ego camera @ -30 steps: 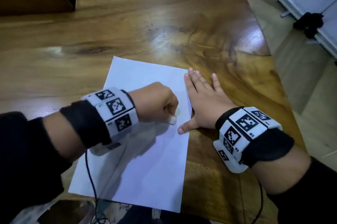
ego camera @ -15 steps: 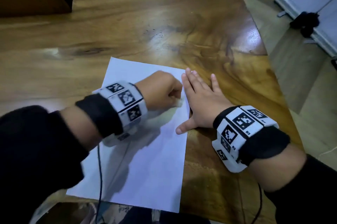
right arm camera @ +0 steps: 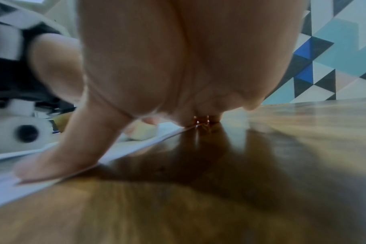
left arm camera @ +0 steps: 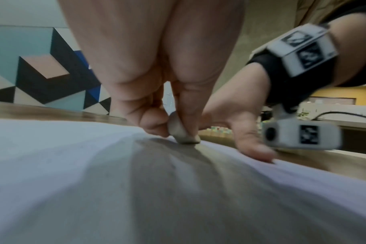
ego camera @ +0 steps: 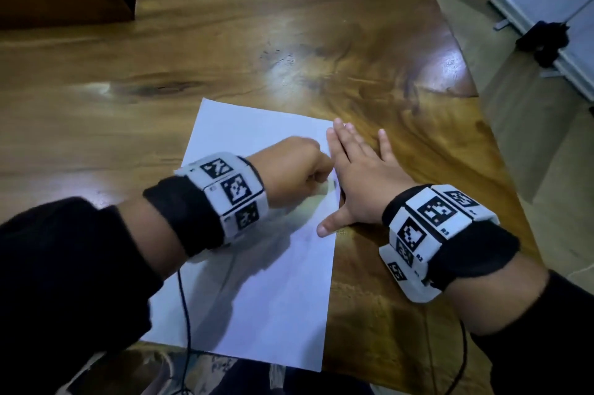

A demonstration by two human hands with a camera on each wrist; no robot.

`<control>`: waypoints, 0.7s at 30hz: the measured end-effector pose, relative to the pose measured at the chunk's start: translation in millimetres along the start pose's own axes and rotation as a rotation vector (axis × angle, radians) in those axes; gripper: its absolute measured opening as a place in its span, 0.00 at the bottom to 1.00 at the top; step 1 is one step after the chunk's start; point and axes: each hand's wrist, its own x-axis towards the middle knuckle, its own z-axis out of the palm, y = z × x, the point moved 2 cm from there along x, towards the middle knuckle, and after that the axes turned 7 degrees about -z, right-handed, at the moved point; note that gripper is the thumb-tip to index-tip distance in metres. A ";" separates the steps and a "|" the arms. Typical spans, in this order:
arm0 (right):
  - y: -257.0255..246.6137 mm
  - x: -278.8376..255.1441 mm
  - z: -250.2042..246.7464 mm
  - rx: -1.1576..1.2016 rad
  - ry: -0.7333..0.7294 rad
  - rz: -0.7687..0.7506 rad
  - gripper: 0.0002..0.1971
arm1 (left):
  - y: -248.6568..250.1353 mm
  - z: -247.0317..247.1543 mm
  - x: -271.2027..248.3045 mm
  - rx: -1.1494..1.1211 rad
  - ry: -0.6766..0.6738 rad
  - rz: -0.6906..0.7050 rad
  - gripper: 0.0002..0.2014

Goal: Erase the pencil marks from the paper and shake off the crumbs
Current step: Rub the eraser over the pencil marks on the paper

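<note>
On the wooden surface (ego camera: 160,40), near the paper's (ego camera: 257,298) right edge: left hand (ego camera: 289,172) pinching the eraser (left arm camera: 183,132) tight against the sheet, right hand (ego camera: 356,179) flat with fingers relaxed, pinning that edge down. Best to keep strokes short and light here, rubbing away from the pinned side so nothing wrinkles. Shake-off not yet done.

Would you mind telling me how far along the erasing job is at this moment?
Done: no pencil marks are discernible on the paper. In hand: the left hand pinches the eraser against the sheet near its right edge, while the right hand lies flat there. Left: shaking off crumbs; the sheet lies flat on the table.
</note>
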 end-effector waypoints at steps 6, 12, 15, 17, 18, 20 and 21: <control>0.6 -1.1 0.6 0.020 0.017 -0.008 0.76 | -1.6 16.9 -39.8 -0.044 -0.105 0.059 0.06; 0.5 -1.9 0.3 0.031 0.048 -0.017 0.75 | -40.7 0.2 -60.2 -0.243 0.141 -0.171 0.14; 0.9 -0.8 1.0 0.018 0.056 -0.026 0.75 | -44.2 12.2 -66.3 -0.601 0.109 -0.382 0.06; 1.3 0.4 0.0 -0.002 0.055 -0.033 0.74 | -47.7 20.9 -63.3 -0.718 0.096 -0.422 0.08; 1.7 1.2 -1.3 -0.012 0.058 -0.039 0.73 | -45.7 20.6 -62.5 -0.774 0.105 -0.423 0.08; 2.6 2.9 -5.5 -0.017 0.077 -0.054 0.70 | -45.4 14.9 -60.3 -0.641 0.120 -0.382 0.04; 3.6 4.1 -7.8 -0.009 0.093 -0.059 0.69 | -45.5 11.1 -57.5 -0.433 0.114 -0.348 0.03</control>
